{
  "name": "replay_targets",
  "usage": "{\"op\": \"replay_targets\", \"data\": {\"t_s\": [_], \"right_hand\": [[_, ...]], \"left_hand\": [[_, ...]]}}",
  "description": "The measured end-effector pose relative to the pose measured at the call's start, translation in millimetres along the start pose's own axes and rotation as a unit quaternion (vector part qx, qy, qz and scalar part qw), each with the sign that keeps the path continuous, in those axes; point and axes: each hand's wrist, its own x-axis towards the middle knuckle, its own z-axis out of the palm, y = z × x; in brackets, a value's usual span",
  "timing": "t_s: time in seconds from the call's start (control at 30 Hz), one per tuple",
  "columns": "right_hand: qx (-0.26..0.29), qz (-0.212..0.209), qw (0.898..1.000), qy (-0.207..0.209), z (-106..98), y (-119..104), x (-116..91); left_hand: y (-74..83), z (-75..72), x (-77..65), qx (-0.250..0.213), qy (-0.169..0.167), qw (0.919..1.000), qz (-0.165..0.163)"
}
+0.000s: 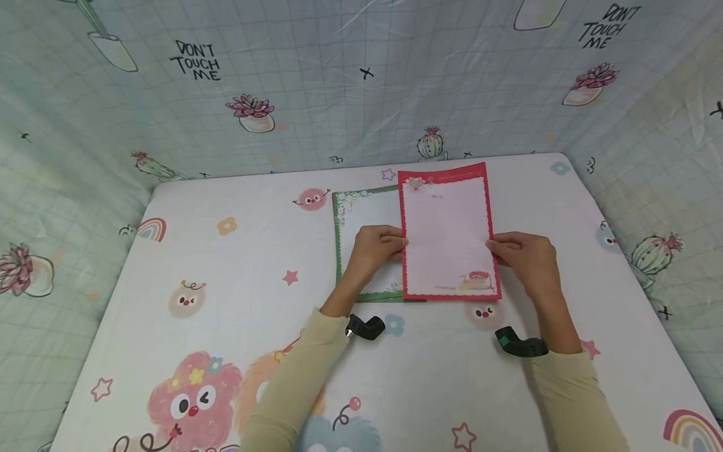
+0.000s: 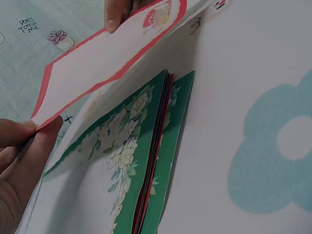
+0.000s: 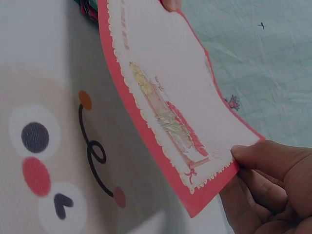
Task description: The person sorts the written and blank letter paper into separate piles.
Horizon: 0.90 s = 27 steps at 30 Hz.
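Note:
A sheet of paper (image 1: pixel 446 238) with a red border is held up between both hands, raised off the table. My left hand (image 1: pixel 377 248) pinches its left edge, thumb on the printed face. On the opposite edge, my right hand (image 1: pixel 528 257) pinches the paper with thumb and fingers. In the right wrist view the red-bordered sheet (image 3: pixel 161 73) bends in a curve. Partly covered by the sheet and left hand lies a stack of green-bordered paper (image 1: pixel 369 210) with white flowers. Red and green edges of several sheets show along the side of the stack (image 2: pixel 153 156) in the left wrist view.
The white tablecloth (image 1: pixel 237 326) carries printed cartoon faces, stars, flowers and rainbows. A grid-patterned curtain (image 1: pixel 316 81) with cactus prints hangs behind the table and at both sides. Black devices (image 1: pixel 366 328) are strapped at both wrists.

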Motion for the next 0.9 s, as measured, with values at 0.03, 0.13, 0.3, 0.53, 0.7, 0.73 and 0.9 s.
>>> {"op": "replay_targets", "data": {"t_s": [0.03,0.13,0.3,0.53,0.7,0.73,0.9], "right_hand": [[-0.001,0.000,1.000,-0.001,-0.5,0.6,0.5],[-0.005,-0.003,1.000,-0.011,-2.5,2.6,2.0],[-0.018,-0.021,0.999,-0.034,-9.3,5.8,7.1],[-0.001,-0.010,0.996,-0.087,-27.1,9.0,18.3],[0.003,-0.016,0.995,-0.100,-38.3,9.6,25.4],[0.004,-0.017,0.995,-0.101,-40.0,9.6,26.4],[0.001,-0.026,0.994,-0.106,-44.8,9.8,30.7]], "left_hand": [[0.6,0.2,-0.1,-0.001,0.000,1.0000,0.000],[1.8,0.3,0.0,0.005,-0.001,1.0000,0.000],[4.9,-1.3,2.9,0.030,-0.012,0.9995,0.006],[16.8,-3.1,14.4,0.044,-0.040,0.9979,0.025],[25.4,-0.9,22.1,0.042,-0.065,0.9967,0.023],[26.3,-0.4,23.7,0.045,-0.069,0.9963,0.024],[28.6,3.2,31.8,0.065,-0.089,0.9935,0.028]]}}
